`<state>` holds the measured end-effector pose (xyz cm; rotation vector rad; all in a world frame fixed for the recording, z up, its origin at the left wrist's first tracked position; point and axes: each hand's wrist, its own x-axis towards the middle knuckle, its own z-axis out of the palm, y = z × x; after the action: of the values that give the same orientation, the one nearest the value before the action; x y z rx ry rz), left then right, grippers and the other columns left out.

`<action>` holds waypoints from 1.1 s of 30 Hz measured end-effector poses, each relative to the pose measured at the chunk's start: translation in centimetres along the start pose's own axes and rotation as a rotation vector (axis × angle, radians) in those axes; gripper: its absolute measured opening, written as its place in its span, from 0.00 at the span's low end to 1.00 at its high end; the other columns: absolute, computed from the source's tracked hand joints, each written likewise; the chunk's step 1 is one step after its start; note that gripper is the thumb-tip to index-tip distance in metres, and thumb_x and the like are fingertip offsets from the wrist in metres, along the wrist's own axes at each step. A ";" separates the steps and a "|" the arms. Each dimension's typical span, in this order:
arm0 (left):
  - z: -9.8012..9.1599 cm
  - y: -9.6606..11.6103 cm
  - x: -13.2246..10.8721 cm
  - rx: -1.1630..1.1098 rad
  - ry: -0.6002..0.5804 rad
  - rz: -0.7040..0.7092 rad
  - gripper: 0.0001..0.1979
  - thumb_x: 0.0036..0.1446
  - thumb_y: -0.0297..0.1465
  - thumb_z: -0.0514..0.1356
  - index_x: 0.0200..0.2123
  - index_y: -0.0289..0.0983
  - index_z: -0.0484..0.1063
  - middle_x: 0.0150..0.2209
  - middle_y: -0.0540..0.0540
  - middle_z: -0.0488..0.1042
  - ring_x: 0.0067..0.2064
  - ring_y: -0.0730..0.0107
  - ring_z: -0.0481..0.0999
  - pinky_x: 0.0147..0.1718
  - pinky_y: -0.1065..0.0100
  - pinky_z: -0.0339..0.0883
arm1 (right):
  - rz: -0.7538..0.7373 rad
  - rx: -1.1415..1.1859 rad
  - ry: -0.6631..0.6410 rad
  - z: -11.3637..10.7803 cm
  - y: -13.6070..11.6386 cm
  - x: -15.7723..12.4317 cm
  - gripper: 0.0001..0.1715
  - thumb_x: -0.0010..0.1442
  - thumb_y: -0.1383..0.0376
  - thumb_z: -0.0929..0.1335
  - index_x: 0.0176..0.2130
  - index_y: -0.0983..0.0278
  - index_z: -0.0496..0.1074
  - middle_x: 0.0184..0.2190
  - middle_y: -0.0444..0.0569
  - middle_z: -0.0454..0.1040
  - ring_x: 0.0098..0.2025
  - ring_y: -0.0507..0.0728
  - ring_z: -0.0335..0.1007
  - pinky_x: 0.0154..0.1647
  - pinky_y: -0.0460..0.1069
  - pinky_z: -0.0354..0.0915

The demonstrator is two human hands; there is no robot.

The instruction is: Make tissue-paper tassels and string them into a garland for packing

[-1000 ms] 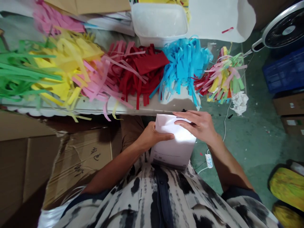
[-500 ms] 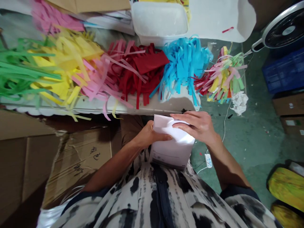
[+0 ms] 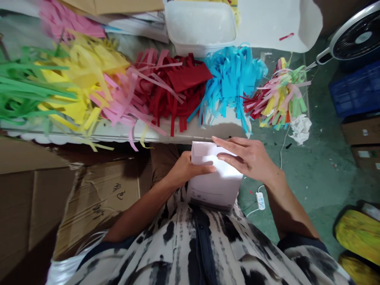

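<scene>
A white paper packet (image 3: 215, 184) with small print and a grey band near its lower end stands upright against my striped shirt. My left hand (image 3: 190, 168) grips its left side, the thumb lying across the front face and the other fingers hidden behind. At the upper right edge is my right hand (image 3: 246, 156), its index finger stretched along the top and its thumb over the front, with a gap between them. Bright light falls on the packet's upper face, and its top edge is partly covered by my right hand.
Paper-strip bundles lie along the table edge: green (image 3: 23, 87), yellow (image 3: 77, 75), red (image 3: 181, 87), blue (image 3: 234, 75) and mixed colours (image 3: 280, 95). Behind them stands a plastic tub (image 3: 202, 23). A fan (image 3: 360, 35) is at right, cardboard (image 3: 97, 198) at left, a power strip (image 3: 260, 200) on the floor.
My right index finger has lifted slightly from the packet's top edge, and the right hand has shifted a little to the right. My left hand keeps its hold.
</scene>
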<state>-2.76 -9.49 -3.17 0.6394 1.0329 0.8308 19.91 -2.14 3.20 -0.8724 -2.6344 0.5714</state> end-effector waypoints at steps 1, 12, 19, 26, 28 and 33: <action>0.0 0.2 -0.1 0.004 0.033 0.028 0.27 0.44 0.44 0.79 0.43 0.33 0.84 0.38 0.43 0.84 0.36 0.64 0.80 0.35 0.68 0.72 | 0.014 -0.015 -0.015 -0.1 -0.2 -0.1 0.29 0.76 0.58 0.65 0.71 0.58 0.65 0.47 0.50 0.82 0.42 0.55 0.78 0.40 0.50 0.70; 0.8 4.4 -1.0 0.294 0.085 0.308 0.17 0.62 0.44 0.68 0.41 0.36 0.86 0.36 0.46 0.85 0.34 0.69 0.77 0.31 0.72 0.66 | 0.285 0.305 0.020 -2.4 -1.5 -0.5 0.13 0.71 0.60 0.71 0.52 0.58 0.83 0.37 0.44 0.85 0.25 0.48 0.68 0.26 0.47 0.62; 0.0 4.5 -1.0 0.390 0.081 0.389 0.15 0.64 0.41 0.67 0.43 0.36 0.86 0.37 0.44 0.85 0.36 0.67 0.80 0.34 0.71 0.68 | 0.383 0.468 -0.019 -2.1 -0.8 -0.4 0.14 0.65 0.55 0.75 0.41 0.63 0.82 0.30 0.44 0.80 0.25 0.47 0.63 0.24 0.46 0.56; -2.0 4.3 -2.3 0.320 -0.032 0.269 0.19 0.64 0.44 0.66 0.48 0.36 0.86 0.43 0.39 0.86 0.40 0.62 0.81 0.37 0.68 0.72 | 0.398 0.642 -0.075 -2.1 -0.1 -1.7 0.13 0.68 0.54 0.71 0.42 0.59 0.82 0.32 0.46 0.81 0.28 0.54 0.73 0.24 0.47 0.64; -2.6 4.8 -2.7 0.309 -0.042 0.279 0.20 0.65 0.45 0.65 0.50 0.36 0.85 0.44 0.39 0.86 0.40 0.62 0.81 0.37 0.68 0.72 | 0.396 0.645 0.001 -1.6 -0.3 -1.7 0.10 0.67 0.54 0.72 0.42 0.55 0.82 0.33 0.46 0.82 0.28 0.57 0.75 0.22 0.49 0.67; -3.8 9.7 -2.2 0.312 -0.034 0.433 0.24 0.65 0.44 0.66 0.58 0.37 0.80 0.40 0.41 0.85 0.34 0.67 0.79 0.32 0.70 0.72 | 0.393 0.464 0.408 -1.2 -1.1 2.1 0.09 0.65 0.53 0.73 0.42 0.53 0.82 0.24 0.44 0.72 0.23 0.56 0.65 0.19 0.50 0.60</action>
<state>-9.60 -5.74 4.11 1.1667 1.0164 1.0359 18.22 -1.28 5.09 -1.2019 -1.8680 0.9378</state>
